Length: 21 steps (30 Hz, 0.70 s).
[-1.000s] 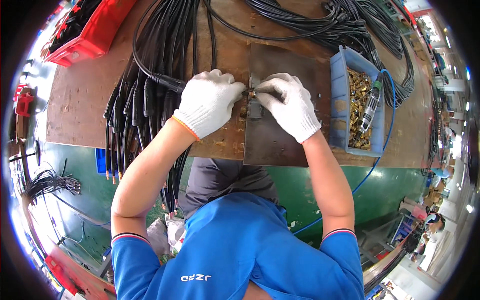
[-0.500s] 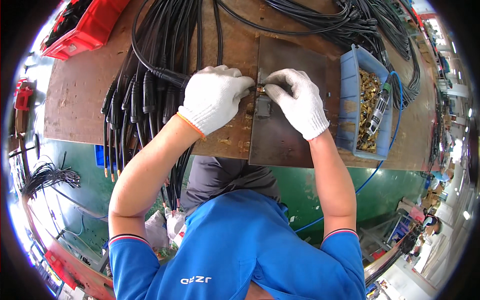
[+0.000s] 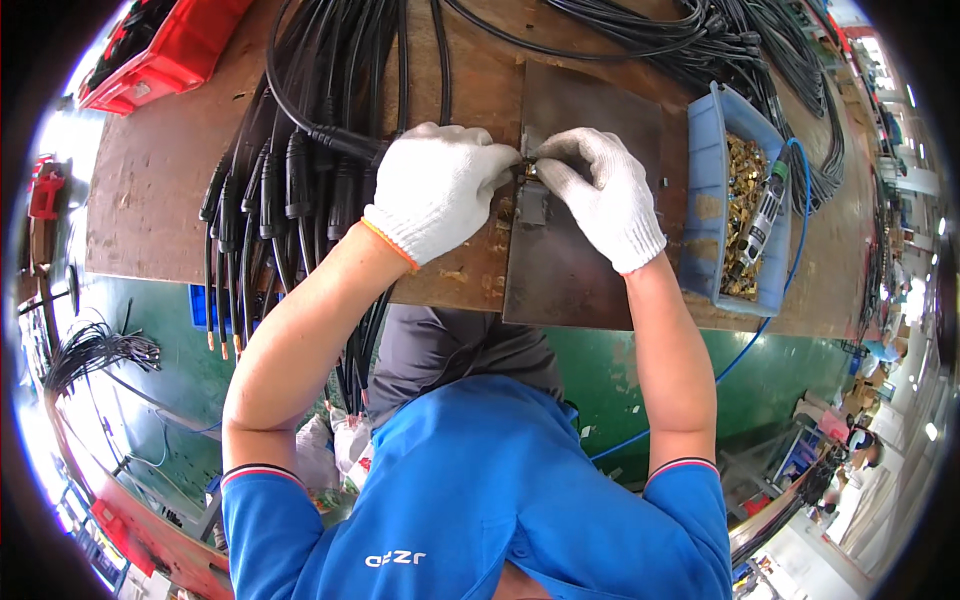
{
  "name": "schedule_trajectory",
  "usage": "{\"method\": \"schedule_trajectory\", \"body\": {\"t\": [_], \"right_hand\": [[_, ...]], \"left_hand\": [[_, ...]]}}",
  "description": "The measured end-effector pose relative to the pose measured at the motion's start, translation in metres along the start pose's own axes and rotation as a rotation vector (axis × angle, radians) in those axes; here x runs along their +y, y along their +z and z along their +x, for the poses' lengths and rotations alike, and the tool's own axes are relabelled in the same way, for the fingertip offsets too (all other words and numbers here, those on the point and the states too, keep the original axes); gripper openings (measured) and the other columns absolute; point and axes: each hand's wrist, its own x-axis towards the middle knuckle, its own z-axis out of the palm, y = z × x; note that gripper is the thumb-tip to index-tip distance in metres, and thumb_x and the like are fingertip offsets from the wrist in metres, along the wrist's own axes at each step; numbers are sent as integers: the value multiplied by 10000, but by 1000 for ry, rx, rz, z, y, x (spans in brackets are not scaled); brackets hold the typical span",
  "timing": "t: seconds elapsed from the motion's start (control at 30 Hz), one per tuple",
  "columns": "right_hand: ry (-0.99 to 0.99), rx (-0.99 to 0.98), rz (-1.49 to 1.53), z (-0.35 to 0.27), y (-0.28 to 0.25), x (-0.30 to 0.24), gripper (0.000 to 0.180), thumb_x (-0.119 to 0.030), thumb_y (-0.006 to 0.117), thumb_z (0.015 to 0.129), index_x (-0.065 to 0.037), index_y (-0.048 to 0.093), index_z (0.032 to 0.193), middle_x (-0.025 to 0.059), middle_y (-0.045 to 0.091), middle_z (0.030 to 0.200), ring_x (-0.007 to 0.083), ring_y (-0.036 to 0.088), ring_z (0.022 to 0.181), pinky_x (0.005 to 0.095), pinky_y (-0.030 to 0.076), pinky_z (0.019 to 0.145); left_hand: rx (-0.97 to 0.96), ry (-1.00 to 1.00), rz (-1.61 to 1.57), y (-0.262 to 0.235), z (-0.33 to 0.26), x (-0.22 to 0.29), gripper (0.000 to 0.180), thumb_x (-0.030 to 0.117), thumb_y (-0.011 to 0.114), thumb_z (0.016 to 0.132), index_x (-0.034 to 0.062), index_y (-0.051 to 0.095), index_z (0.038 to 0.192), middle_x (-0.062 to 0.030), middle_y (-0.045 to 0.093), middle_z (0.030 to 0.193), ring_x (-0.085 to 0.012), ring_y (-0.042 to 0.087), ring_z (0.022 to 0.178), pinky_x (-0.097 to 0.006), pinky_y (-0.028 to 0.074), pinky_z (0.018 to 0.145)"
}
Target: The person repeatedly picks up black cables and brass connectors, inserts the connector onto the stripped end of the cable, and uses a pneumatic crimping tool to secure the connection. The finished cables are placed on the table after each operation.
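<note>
My left hand [image 3: 435, 190], in a white knit glove, is closed around the end of a black cable [image 3: 345, 140] that runs in from the left. My gloved right hand [image 3: 605, 190] meets it at the left edge of a dark metal plate [image 3: 570, 280], thumb and forefinger pinched together. A small brass-coloured piece [image 3: 530, 171] shows between the two sets of fingertips; its exact shape is mostly hidden. Just below the fingertips, a small grey metal block [image 3: 532, 208] sits on the plate.
Many black cables with thick sleeves [image 3: 270, 200] hang over the table's near edge at left. At right stands a blue bin [image 3: 705, 200] of brass fittings [image 3: 742, 180], a hand-held air tool [image 3: 762, 220] lying on them. A red bin [image 3: 165, 60] is far left; coiled cables [image 3: 690, 40] lie behind.
Both hands have shifted slightly right and away from me within the picture. My left fingertips are now closer to the right ones. The plate and bin have shifted in view too.
</note>
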Motion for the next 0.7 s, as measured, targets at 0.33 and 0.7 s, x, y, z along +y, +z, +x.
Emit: {"method": "schedule_trajectory", "body": {"t": [0.33, 0.7], "right_hand": [[20, 107, -31, -19, -49, -9, 224, -234, 775, 949, -84, 797, 1115, 133, 787, 1093, 326, 729, 1084, 405, 561, 988], [551, 398, -903, -54, -173, 102, 707, -478, 718, 958, -157, 496, 1547, 285, 671, 1357, 491, 668, 1213, 545, 531, 1029]], "left_hand": [[10, 14, 14, -3, 0, 1, 150, 208, 740, 922, 150, 793, 1050, -80, 730, 864, -316, 716, 839, -439, 556, 781], [33, 2, 9, 0, -1, 1, 150, 196, 745, 921, 156, 805, 1053, -81, 741, 884, -327, 721, 825, -442, 560, 793]]}}
